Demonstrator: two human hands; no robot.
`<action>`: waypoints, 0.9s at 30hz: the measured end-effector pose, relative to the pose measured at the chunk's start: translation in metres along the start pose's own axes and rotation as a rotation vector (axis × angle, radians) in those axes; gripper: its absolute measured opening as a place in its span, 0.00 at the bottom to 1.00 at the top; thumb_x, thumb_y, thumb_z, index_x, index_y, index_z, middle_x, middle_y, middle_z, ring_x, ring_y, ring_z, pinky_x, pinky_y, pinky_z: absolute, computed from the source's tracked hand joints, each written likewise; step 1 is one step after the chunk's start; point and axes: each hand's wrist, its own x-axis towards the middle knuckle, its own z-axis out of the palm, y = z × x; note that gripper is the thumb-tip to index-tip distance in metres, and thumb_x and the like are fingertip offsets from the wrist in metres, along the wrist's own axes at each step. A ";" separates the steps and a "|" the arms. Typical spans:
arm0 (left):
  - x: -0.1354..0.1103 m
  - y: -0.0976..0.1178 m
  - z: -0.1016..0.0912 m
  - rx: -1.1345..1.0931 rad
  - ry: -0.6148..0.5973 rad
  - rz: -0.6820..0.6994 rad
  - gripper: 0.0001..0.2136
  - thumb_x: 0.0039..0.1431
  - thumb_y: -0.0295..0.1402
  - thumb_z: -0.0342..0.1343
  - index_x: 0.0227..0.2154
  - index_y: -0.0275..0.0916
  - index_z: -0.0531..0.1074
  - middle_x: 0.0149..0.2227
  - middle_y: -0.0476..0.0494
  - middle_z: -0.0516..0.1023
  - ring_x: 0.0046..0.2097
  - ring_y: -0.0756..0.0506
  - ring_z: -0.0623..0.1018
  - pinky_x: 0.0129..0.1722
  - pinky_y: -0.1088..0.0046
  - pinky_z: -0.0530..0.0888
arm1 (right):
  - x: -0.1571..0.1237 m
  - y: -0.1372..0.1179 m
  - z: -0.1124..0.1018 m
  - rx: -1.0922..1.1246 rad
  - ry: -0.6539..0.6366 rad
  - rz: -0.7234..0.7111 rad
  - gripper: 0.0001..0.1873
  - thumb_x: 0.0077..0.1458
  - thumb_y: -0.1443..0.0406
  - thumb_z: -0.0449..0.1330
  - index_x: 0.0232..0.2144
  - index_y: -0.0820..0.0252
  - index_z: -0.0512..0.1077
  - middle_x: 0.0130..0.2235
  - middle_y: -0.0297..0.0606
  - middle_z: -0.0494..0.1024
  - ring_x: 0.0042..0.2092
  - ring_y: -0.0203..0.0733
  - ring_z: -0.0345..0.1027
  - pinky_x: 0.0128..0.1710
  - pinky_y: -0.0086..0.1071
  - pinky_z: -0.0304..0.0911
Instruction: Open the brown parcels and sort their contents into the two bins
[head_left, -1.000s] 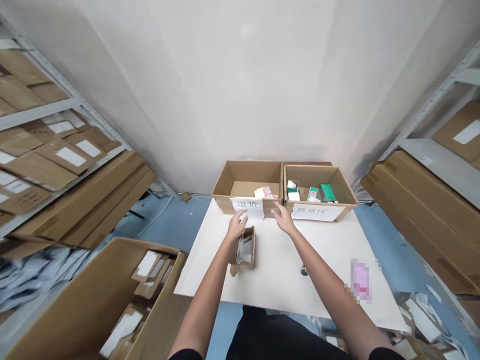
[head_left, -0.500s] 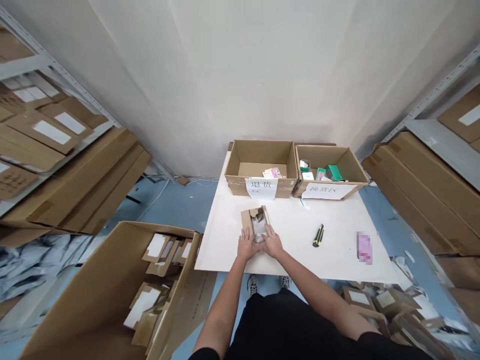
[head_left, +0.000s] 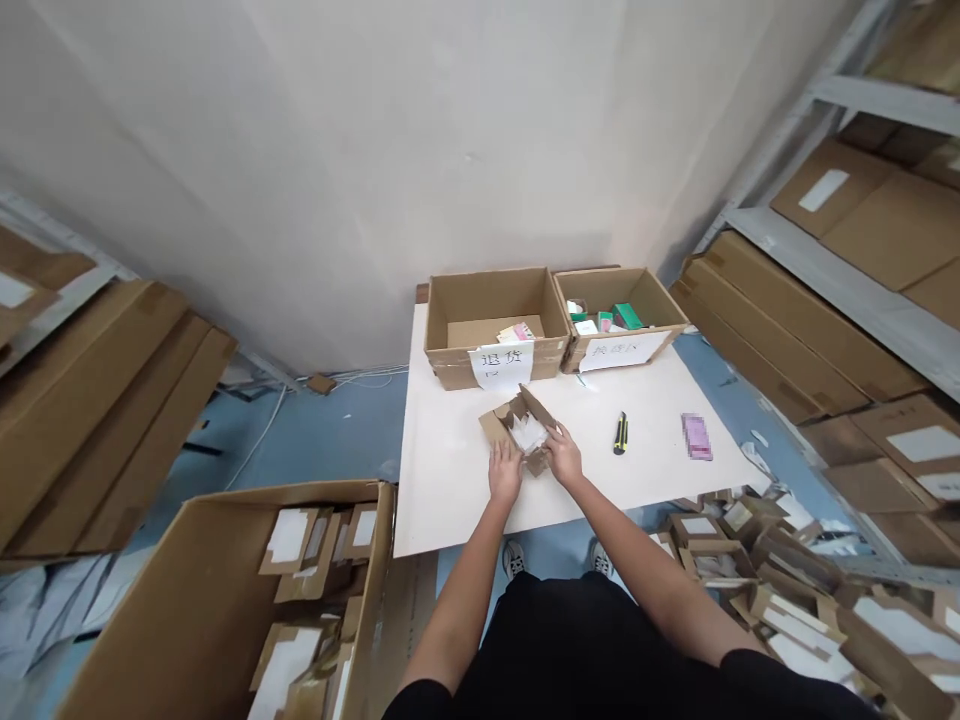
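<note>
A small opened cardboard parcel with white plastic wrap inside lies on the white table. My left hand rests against its near left side with the fingers curled on the cardboard. My right hand grips its right flap. Both hands are closed on the parcel.
Two open labelled boxes stand at the table's back: the left box and the right box with small packages. A utility knife and a pink item lie to the right. A big box of parcels stands at lower left; discarded cartons litter the floor right.
My hands came back from the far boxes to the small parcel, pulled it toward me, and spread its flaps. The camera view swung toward the right.
</note>
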 end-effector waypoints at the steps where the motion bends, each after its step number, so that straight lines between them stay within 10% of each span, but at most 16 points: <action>1: 0.002 0.009 -0.005 -0.002 0.031 0.029 0.17 0.68 0.33 0.54 0.56 0.42 0.77 0.74 0.36 0.59 0.76 0.31 0.54 0.74 0.45 0.54 | 0.002 0.002 -0.011 0.021 0.034 -0.009 0.14 0.59 0.75 0.57 0.34 0.56 0.81 0.65 0.42 0.74 0.74 0.54 0.51 0.66 0.51 0.64; 7: 0.039 0.093 -0.040 -0.035 0.159 0.286 0.18 0.65 0.30 0.54 0.55 0.47 0.78 0.75 0.43 0.59 0.78 0.31 0.47 0.75 0.39 0.47 | -0.006 0.030 -0.101 0.045 0.379 -0.020 0.11 0.60 0.71 0.59 0.33 0.55 0.81 0.68 0.41 0.70 0.77 0.58 0.43 0.68 0.59 0.60; 13: 0.066 0.251 -0.046 -0.114 0.113 0.638 0.16 0.65 0.29 0.53 0.50 0.49 0.80 0.75 0.49 0.59 0.78 0.35 0.43 0.75 0.41 0.44 | -0.064 0.107 -0.222 -0.038 0.669 0.141 0.09 0.60 0.70 0.61 0.36 0.55 0.81 0.74 0.37 0.59 0.78 0.60 0.33 0.70 0.62 0.55; 18: 0.063 0.401 0.005 -0.180 -0.029 0.866 0.14 0.66 0.30 0.53 0.48 0.50 0.81 0.74 0.49 0.60 0.78 0.36 0.44 0.75 0.41 0.43 | -0.147 0.201 -0.297 -0.035 0.799 0.348 0.09 0.59 0.71 0.61 0.37 0.55 0.80 0.75 0.34 0.56 0.78 0.57 0.31 0.74 0.61 0.47; 27: -0.002 0.628 0.142 -0.239 -0.307 1.267 0.14 0.67 0.28 0.53 0.44 0.47 0.83 0.74 0.49 0.61 0.78 0.36 0.44 0.76 0.42 0.43 | -0.326 0.327 -0.366 -0.287 1.083 0.766 0.10 0.61 0.70 0.58 0.36 0.54 0.79 0.74 0.35 0.59 0.78 0.56 0.34 0.73 0.61 0.49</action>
